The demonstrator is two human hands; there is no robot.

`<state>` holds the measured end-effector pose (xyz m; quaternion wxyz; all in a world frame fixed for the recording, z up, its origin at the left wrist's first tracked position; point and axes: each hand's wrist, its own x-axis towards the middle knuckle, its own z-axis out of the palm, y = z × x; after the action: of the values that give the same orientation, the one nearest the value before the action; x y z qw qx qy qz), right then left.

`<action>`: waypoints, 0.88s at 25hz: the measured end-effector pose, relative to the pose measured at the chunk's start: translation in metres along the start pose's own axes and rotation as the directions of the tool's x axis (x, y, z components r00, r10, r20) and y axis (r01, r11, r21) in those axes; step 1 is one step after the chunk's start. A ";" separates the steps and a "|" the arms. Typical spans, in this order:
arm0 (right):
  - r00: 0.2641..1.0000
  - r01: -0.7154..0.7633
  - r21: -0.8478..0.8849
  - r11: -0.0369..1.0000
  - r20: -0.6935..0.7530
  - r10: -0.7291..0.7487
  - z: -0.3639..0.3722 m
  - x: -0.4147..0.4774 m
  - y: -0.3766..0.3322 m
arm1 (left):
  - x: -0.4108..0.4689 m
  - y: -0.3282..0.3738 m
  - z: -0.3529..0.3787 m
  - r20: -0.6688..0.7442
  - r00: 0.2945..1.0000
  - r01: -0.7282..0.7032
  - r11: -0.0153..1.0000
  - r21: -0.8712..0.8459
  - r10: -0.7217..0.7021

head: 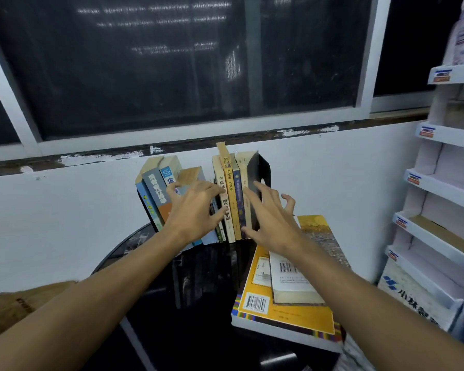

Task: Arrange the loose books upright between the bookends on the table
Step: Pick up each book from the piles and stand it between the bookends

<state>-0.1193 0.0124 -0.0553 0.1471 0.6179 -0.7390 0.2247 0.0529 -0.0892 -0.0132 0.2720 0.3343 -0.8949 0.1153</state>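
The light is dim and cool and seems to come from indoor lamps. The dark window (172, 62) reflects them as smeared white streaks. The wall (65, 210) is the brightest area, evenly lit, with no hard shadows. The glossy black table (198, 277) mirrors the books (231, 199) faintly. The 2 hands, left (196, 210) and right (271, 218), are soft from motion blur. The wide lens bends the window frame, and the rack (439, 183) at the right edge is stretched and blurred.
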 end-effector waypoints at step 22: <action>0.982 -0.184 0.145 0.972 0.071 0.175 -0.085 -0.116 0.077 | -0.042 0.107 -0.007 0.185 0.981 0.033 0.892 -0.452 0.057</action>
<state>-0.1776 0.1645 -0.0513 0.0576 0.5642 -0.7766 0.2742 0.0111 0.0161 -0.0337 0.2536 0.2658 -0.9213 -0.1275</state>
